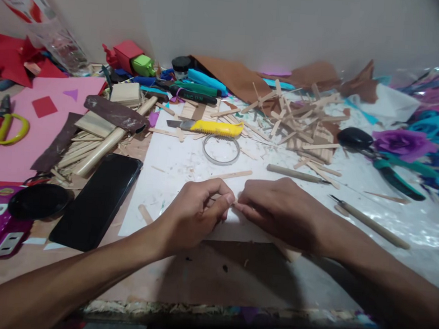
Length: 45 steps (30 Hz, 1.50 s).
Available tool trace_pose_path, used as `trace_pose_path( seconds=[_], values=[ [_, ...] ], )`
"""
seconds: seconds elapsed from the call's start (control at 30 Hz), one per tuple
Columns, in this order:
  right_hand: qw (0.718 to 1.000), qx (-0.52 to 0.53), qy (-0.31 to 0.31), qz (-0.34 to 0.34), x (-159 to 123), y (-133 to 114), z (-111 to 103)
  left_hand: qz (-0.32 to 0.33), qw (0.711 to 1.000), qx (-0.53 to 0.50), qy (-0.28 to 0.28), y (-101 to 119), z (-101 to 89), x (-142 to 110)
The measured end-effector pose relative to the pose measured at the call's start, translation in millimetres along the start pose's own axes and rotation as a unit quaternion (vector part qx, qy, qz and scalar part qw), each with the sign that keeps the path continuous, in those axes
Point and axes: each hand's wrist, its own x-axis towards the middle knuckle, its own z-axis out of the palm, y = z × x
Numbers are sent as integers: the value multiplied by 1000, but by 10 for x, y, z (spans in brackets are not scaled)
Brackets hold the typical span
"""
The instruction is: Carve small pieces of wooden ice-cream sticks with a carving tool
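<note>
My left hand (pixel 207 208) is closed in a pinch above the white paper (pixel 189 165), thumb against curled fingers. Close beside it my right hand (pixel 272 207) is closed too, back of the hand upward. Their fingertips meet at a small piece of wooden stick (pixel 235 203), almost wholly hidden by the fingers. Just beyond the hands lies a flat craft stick (pixel 233 175). Farther back are a clear ring-shaped roll (pixel 221 149) and a yellow utility knife (pixel 207 127) with its blade out to the left.
Loose craft sticks (pixel 311 120) are heaped at the back right. Carving tools (pixel 372 223) and green-handled pliers (pixel 399 180) lie to the right. On the left are a black phone (pixel 98 202), a purple power strip (pixel 5 226) and yellow-red scissors (pixel 11 128). The table edge (pixel 181 308) runs in front.
</note>
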Motion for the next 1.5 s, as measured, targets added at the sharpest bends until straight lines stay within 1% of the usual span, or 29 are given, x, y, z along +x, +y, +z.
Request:
trace_pose_path(
  seconds=[0.1, 0.2, 0.3, 0.4, 0.53, 0.63, 0.73, 0.8, 0.93, 1.0, 1.07, 1.17, 1.27, 1.37, 1.43, 1.5],
  values=[
    [1000, 18, 12, -10, -27, 12, 40, 4, 1000, 11, 4, 6, 5, 1],
    [1000, 14, 0, -22, -64, 32, 54, 0, 1000, 1, 5, 17, 7, 3],
    [999, 26, -17, -36, -76, 34, 51, -29, 999, -39, -6, 21, -3, 5],
    [998, 45, -24, -39, -69, 17, 53, -52, 995, -79, -29, 23, -29, 7],
    [999, 23, 19, -20, -60, 18, 46, -53, 991, -112, -49, 31, -66, 19],
    [998, 45, 35, 7, -47, 35, -3, -41, 987, -145, -54, 31, -75, 33],
    [993, 104, 20, 59, -26, 38, -80, -45, 983, -165, -59, 30, -75, 42],
    [987, 139, 5, 86, -12, 29, -130, -50, 984, -160, -60, 34, -77, 41],
    [984, 151, -14, 98, 7, 2, -179, -54, 986, -144, -62, 46, -79, 30],
    [989, 123, -22, 83, 7, -5, -167, -56, 986, -141, -65, 44, -72, 25],
    [996, 73, -28, 52, -2, -5, -133, -60, 987, -133, -69, 37, -63, 23],
    [1000, 23, -19, 11, -26, 12, -63, -60, 989, -113, -77, 25, -56, 27],
    [999, 43, 0, -25, -48, 44, -24, -53, 989, -103, -92, 28, -73, 33],
    [994, 92, -3, -63, -66, 71, -30, -51, 986, -109, -111, 48, -106, 41],
    [990, 118, -18, -73, -75, 72, -36, -51, 984, -116, -124, 61, -128, 47],
    [987, 149, -17, -65, -77, 53, -33, -55, 983, -116, -134, 65, -143, 51]
  ],
)
